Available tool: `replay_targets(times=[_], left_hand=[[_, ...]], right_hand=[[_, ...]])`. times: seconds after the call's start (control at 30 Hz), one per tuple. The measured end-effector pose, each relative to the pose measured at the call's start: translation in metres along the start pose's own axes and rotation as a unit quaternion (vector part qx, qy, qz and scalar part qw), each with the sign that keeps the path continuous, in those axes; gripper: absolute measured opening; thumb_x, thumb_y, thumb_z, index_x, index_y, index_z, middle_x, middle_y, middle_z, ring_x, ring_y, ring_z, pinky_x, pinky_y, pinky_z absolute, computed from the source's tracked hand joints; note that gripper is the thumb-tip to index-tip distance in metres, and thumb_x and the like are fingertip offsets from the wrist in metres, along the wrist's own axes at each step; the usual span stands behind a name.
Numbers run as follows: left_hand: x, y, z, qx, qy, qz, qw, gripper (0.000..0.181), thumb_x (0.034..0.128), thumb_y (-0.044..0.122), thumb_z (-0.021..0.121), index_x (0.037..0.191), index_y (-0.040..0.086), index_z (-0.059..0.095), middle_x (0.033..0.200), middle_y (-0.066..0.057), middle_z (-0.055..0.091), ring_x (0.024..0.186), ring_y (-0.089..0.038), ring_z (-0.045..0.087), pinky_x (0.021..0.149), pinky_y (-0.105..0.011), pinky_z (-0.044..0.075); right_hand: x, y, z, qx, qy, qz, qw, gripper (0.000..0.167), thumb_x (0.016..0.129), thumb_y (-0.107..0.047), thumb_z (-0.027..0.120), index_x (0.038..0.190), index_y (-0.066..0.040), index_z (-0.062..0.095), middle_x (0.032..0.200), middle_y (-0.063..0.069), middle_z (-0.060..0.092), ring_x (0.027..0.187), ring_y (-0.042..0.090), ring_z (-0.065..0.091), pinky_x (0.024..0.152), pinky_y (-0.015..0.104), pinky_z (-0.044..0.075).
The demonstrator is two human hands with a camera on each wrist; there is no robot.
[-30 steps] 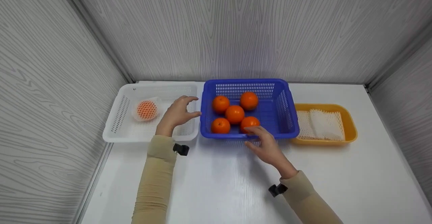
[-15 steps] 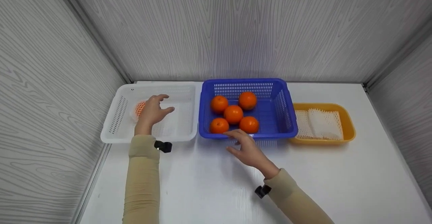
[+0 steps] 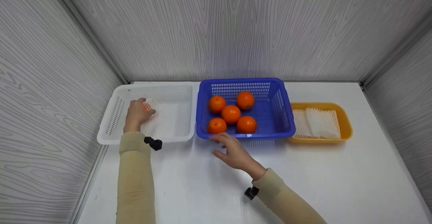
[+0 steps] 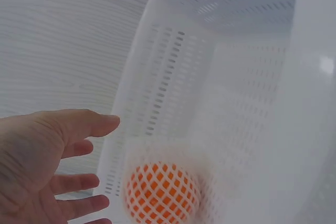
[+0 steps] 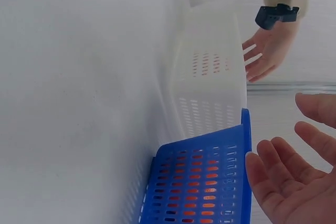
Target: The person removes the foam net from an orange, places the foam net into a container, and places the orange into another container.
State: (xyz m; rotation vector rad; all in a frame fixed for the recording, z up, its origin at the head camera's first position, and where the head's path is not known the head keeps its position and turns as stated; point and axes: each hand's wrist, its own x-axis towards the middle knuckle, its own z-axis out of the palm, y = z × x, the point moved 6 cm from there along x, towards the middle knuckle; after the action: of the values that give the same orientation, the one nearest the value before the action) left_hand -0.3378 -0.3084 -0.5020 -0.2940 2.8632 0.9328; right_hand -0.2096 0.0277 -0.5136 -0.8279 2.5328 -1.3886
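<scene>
My left hand (image 3: 137, 113) hovers over the left part of a white slotted basket (image 3: 176, 138), fingers and thumb spread apart. Just beside it lies an orange in white foam netting (image 4: 161, 195); in the left wrist view a gap separates it from my fingers, while in the head view my hand hides most of it. At the front rim of a blue basket (image 3: 266, 135), my right hand (image 3: 235, 154) holds nothing, its fingers loosely bent. Whether its fingertips touch that rim I cannot tell. Several bare oranges (image 3: 231, 114) sit inside the blue basket.
To the right of the blue basket stands a yellow tray (image 3: 346, 122) with white foam net sleeves (image 3: 322, 124) in it. All three containers line the back of a white table (image 3: 195, 190), enclosed by grey wood-grain panels (image 3: 236, 31) behind and at the sides.
My left hand has moved left, from beside the blue basket to the netted orange. My right hand has shifted left along the blue basket's front, away from the front-right orange.
</scene>
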Motion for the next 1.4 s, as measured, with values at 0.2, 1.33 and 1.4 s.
replay_targets(times=[0.2, 1.33, 1.4], left_hand=[[0.001, -0.015, 0.009, 0.01, -0.053, -0.022, 0.9983, 0.074, 0.0936, 0.017, 0.061, 0.151, -0.007, 0.021, 0.154, -0.033, 0.014, 0.14, -0.048, 0.021, 0.113, -0.057, 0.019], [-0.003, -0.016, 0.01, 0.07, -0.05, -0.059, 0.9945, 0.039, 0.0829, 0.009, 0.073, 0.114, -0.011, 0.059, 0.116, -0.028, 0.056, 0.108, -0.044, 0.051, 0.096, -0.062, 0.038], [-0.004, -0.017, 0.012, 0.061, -0.058, -0.059, 0.9947, 0.048, 0.0831, 0.009, 0.074, 0.121, -0.011, 0.053, 0.119, -0.029, 0.054, 0.11, -0.045, 0.052, 0.096, -0.062, 0.038]], right_hand=[[0.007, -0.01, 0.013, -0.004, -0.02, -0.014, 0.9997, 0.041, 0.092, -0.012, 0.07, 0.132, -0.01, 0.059, 0.122, 0.002, 0.057, 0.107, 0.017, 0.055, 0.089, 0.039, 0.052], [0.026, -0.026, 0.051, -0.056, -0.062, -0.041, 0.9957, 0.042, 0.093, -0.016, 0.069, 0.133, -0.012, 0.059, 0.12, 0.001, 0.056, 0.107, 0.013, 0.055, 0.093, 0.025, 0.047], [0.028, -0.027, 0.05, -0.056, -0.06, -0.044, 0.9957, 0.042, 0.093, -0.015, 0.069, 0.133, -0.012, 0.059, 0.12, 0.001, 0.057, 0.107, 0.013, 0.055, 0.092, 0.025, 0.047]])
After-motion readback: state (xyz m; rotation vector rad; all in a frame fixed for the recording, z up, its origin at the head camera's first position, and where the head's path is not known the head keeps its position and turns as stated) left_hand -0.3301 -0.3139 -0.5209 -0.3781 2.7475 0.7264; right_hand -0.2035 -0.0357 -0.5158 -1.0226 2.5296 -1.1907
